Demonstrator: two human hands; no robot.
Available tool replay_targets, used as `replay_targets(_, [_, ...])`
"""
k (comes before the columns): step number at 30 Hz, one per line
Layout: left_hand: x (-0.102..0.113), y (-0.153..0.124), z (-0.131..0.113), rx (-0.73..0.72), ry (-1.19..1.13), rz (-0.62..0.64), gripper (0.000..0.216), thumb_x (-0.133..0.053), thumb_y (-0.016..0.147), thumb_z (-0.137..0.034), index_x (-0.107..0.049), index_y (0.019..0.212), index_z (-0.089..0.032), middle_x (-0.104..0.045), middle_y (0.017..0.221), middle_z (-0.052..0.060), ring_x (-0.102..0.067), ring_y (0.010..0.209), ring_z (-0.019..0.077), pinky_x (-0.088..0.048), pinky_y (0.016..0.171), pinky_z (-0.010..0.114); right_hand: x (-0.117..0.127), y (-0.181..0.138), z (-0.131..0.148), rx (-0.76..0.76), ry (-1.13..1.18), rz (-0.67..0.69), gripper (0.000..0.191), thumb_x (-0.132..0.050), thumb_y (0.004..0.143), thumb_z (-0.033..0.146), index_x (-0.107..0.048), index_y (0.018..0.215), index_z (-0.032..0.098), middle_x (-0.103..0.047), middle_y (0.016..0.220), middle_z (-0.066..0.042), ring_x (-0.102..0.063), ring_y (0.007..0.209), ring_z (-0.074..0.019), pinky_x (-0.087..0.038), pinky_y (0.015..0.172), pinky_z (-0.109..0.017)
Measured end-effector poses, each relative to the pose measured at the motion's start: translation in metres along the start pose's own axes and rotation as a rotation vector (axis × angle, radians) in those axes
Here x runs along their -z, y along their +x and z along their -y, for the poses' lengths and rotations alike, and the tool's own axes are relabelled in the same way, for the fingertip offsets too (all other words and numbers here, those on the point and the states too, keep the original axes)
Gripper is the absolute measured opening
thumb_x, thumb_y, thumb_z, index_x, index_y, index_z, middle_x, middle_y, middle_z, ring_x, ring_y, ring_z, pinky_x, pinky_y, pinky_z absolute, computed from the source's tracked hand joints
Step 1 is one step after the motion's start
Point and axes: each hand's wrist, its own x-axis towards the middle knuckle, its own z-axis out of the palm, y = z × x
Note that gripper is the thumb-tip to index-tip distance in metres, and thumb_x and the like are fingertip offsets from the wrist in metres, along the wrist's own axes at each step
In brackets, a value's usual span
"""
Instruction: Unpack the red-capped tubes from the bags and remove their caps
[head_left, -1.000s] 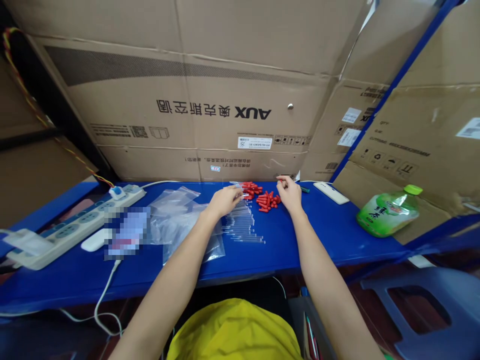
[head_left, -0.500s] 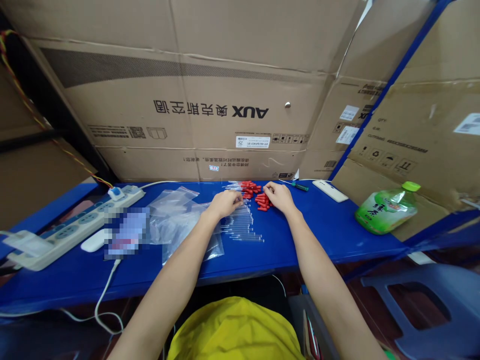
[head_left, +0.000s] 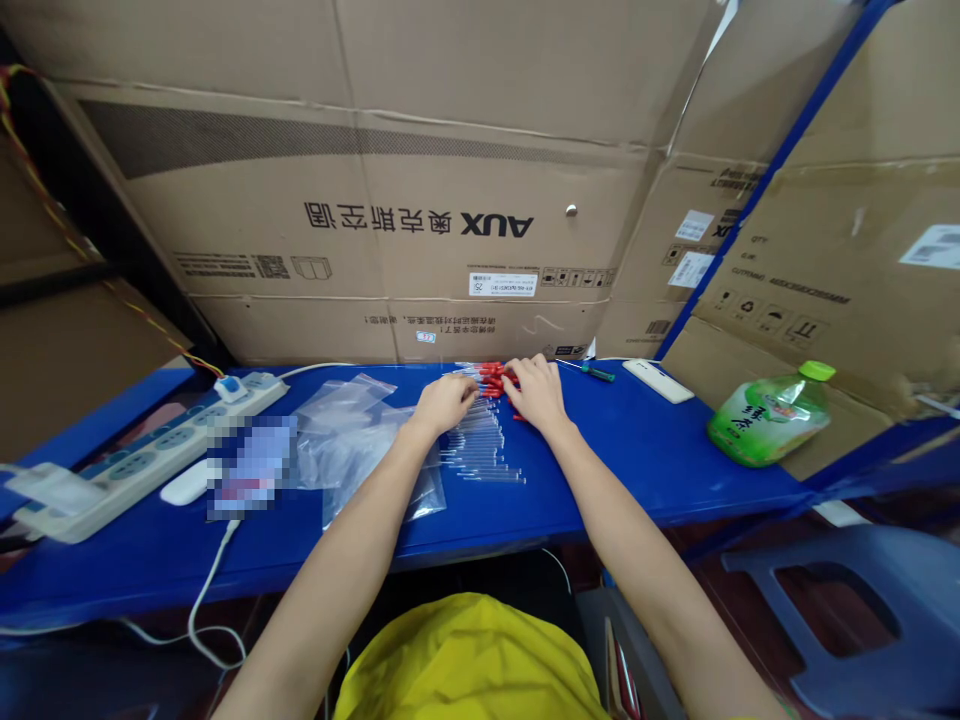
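My left hand (head_left: 444, 402) rests at the left side of the pile, its fingers curled together over the thin clear rods. What is between its fingertips is hidden. A row of these clear rods (head_left: 480, 440) lies side by side on the blue table, just below that hand. Small red handle-like pieces (head_left: 491, 378) are heaped between both hands, some in line with clear rods at the back. Over the right part of this heap lies my right hand (head_left: 536, 392), fingers bent and somewhat apart, touching the red pieces. It covers most of those beneath it.
Clear zip bags (head_left: 352, 445) lie left of the rods, beside a phone (head_left: 259, 465) and a power strip (head_left: 165, 445). Behind the right hand are a small screwdriver (head_left: 598, 373) and a white flat device (head_left: 658, 381). A green drink bottle (head_left: 772, 415) stands at right. Cardboard (head_left: 420, 260) walls the back.
My right hand has moved left over the red pieces, and its fingers have spread across them. My left hand has stayed nearly in place.
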Motion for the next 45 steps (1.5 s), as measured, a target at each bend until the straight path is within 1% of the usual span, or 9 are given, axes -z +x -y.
replay_targets(5, [0.001, 0.000, 0.001, 0.120, 0.042, -0.046, 0.027, -0.048, 0.105, -0.032, -0.073, 0.106, -0.023, -0.076, 0.112, 0.009, -0.069, 0.108, 0.0247, -0.052, 0.089, 0.032, -0.010, 0.003, 0.018, 0.000, -0.087, 0.076, 0.017, -0.061, 0.103, 0.037, -0.068, 0.106, 0.021, -0.076, 0.102, -0.016, -0.051, 0.110, -0.0342, -0.031, 0.092, -0.045])
replay_targets(10, [-0.003, -0.001, 0.003, 0.149, 0.031, -0.043, 0.025, -0.049, 0.105, -0.032, -0.073, 0.107, -0.023, -0.073, 0.113, 0.010, -0.067, 0.109, 0.0251, -0.052, 0.090, 0.033, -0.014, 0.004, 0.017, -0.024, -0.071, 0.099, 0.011, -0.059, 0.100, 0.025, -0.069, 0.101, 0.020, -0.077, 0.098, -0.016, -0.052, 0.108, -0.0338, -0.031, 0.091, -0.046])
replay_targets(15, [-0.010, 0.000, 0.007, 0.141, 0.030, -0.010, 0.025, -0.051, 0.103, -0.029, -0.073, 0.112, -0.023, -0.071, 0.116, 0.010, -0.065, 0.113, 0.0250, -0.052, 0.094, 0.033, -0.010, 0.003, 0.013, -0.067, -0.021, 0.026, 0.011, -0.056, 0.098, 0.023, -0.067, 0.097, 0.021, -0.077, 0.099, -0.014, -0.052, 0.105, -0.0324, -0.032, 0.089, -0.044])
replay_targets(24, [-0.019, 0.002, 0.016, 0.138, 0.014, 0.000, 0.027, -0.051, 0.104, -0.031, -0.072, 0.119, -0.022, -0.070, 0.119, 0.011, -0.064, 0.114, 0.0250, -0.053, 0.095, 0.034, -0.007, 0.002, 0.002, -0.239, 0.122, -0.097, 0.014, -0.051, 0.099, 0.023, -0.065, 0.098, 0.022, -0.075, 0.104, -0.009, -0.057, 0.105, -0.0285, -0.036, 0.089, -0.039])
replay_targets(32, [-0.017, 0.003, 0.014, 0.133, -0.005, -0.020, 0.026, -0.050, 0.104, -0.031, -0.071, 0.115, -0.022, -0.069, 0.118, 0.011, -0.063, 0.115, 0.0259, -0.053, 0.095, 0.035, 0.000, 0.002, -0.009, -0.366, 0.172, -0.339, 0.018, -0.044, 0.098, 0.021, -0.062, 0.094, 0.023, -0.073, 0.102, -0.011, -0.059, 0.101, -0.0283, -0.040, 0.090, -0.039])
replay_targets(36, [-0.010, 0.002, 0.008, 0.079, -0.051, -0.180, 0.028, -0.050, 0.106, -0.034, -0.068, 0.122, -0.021, -0.067, 0.122, 0.011, -0.061, 0.119, 0.0259, -0.049, 0.104, 0.037, 0.001, 0.002, -0.007, -0.297, 0.206, -0.293, 0.019, -0.043, 0.100, 0.021, -0.062, 0.097, 0.022, -0.073, 0.102, -0.011, -0.061, 0.100, -0.0268, -0.041, 0.091, -0.037])
replay_targets(39, [-0.002, 0.000, 0.000, -0.051, -0.083, -0.267, 0.037, -0.049, 0.107, -0.041, -0.061, 0.136, -0.022, -0.063, 0.135, 0.012, -0.058, 0.126, 0.0260, -0.046, 0.110, 0.038, 0.001, 0.003, 0.000, -0.169, 0.248, -0.192, 0.021, -0.043, 0.102, 0.022, -0.063, 0.100, 0.022, -0.073, 0.103, -0.010, -0.062, 0.101, -0.0258, -0.043, 0.092, -0.036])
replay_targets(42, [0.003, 0.000, -0.008, -0.168, -0.095, -0.198, 0.035, -0.041, 0.110, -0.040, -0.061, 0.134, -0.023, -0.064, 0.138, 0.011, -0.059, 0.128, 0.0252, -0.045, 0.110, 0.038, 0.001, 0.003, 0.009, -0.043, 0.296, -0.117, 0.023, -0.042, 0.105, 0.024, -0.065, 0.104, 0.022, -0.074, 0.106, -0.010, -0.063, 0.103, -0.0251, -0.044, 0.093, -0.035])
replay_targets(45, [0.005, -0.001, -0.013, -0.149, -0.118, -0.089, 0.034, -0.033, 0.112, -0.033, -0.063, 0.123, -0.023, -0.073, 0.125, 0.010, -0.068, 0.115, 0.0241, -0.049, 0.098, 0.035, 0.001, 0.002, 0.016, 0.039, 0.304, -0.076, 0.025, -0.041, 0.106, 0.024, -0.066, 0.108, 0.022, -0.074, 0.109, -0.010, -0.063, 0.104, -0.0248, -0.043, 0.093, -0.035])
